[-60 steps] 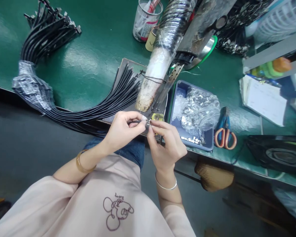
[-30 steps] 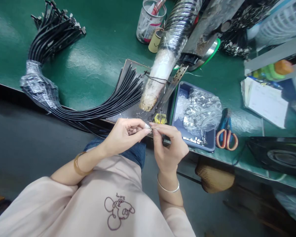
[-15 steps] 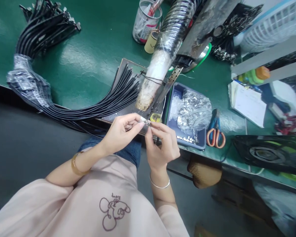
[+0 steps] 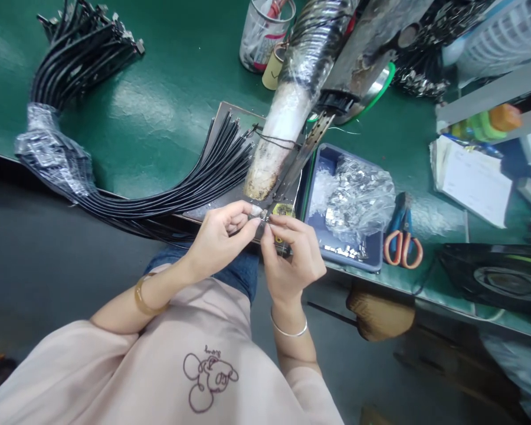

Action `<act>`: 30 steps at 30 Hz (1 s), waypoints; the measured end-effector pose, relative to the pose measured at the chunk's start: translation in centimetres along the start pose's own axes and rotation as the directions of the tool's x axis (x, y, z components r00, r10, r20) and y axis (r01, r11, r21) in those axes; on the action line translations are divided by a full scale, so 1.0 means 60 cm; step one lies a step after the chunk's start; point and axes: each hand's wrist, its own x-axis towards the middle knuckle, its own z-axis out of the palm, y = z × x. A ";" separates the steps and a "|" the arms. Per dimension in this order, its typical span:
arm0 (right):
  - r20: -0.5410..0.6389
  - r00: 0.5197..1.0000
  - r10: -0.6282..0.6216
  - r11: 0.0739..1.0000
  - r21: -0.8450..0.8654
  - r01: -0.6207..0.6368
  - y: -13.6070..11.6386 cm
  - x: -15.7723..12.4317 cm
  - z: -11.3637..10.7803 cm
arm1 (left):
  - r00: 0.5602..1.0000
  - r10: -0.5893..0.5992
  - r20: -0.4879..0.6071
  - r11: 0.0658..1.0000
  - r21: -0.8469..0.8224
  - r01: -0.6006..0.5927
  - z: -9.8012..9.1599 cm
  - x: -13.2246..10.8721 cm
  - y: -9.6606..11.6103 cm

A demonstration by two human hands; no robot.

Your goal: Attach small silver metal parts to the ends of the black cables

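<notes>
Thumb and forefinger of my left hand are pinched together, meeting the pinched fingertips of my right hand. Between them sits a small metal connector, partly covered by the fingertips. Both hands are over the front edge of a dark board. Just beyond them the tip of a plastic-wrapped hose points down, beside a thin metal nozzle. Left of it a bundle of black cables lies with its stripped ends on the board.
To the right stands a blue tray holding a plastic bag of small metal parts. Orange-handled pliers lie beside it. Further off are a paper pad, a black fan and a clear cup. Wrapped cables rest at left.
The view has shifted slightly, so the items on the right sit further right. My hands keep their pinch on the small connector at almost the same place.
</notes>
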 end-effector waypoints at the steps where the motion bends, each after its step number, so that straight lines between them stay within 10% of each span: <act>1: -0.002 1.000 -0.002 1.000 0.000 0.002 0.000 0.000 0.000 | 1.000 0.002 0.000 1.000 0.003 -0.002 0.000 0.000 -0.001; 22: -0.024 1.000 0.006 0.999 -0.049 -0.007 -0.008 0.005 -0.003 | 0.995 0.101 0.007 0.991 0.087 -0.102 -0.002 -0.002 0.009; 30: 0.043 0.999 -0.005 1.000 0.006 0.005 -0.009 -0.002 -0.017 | 0.997 -0.044 0.057 0.999 -0.018 0.046 -0.006 -0.003 0.008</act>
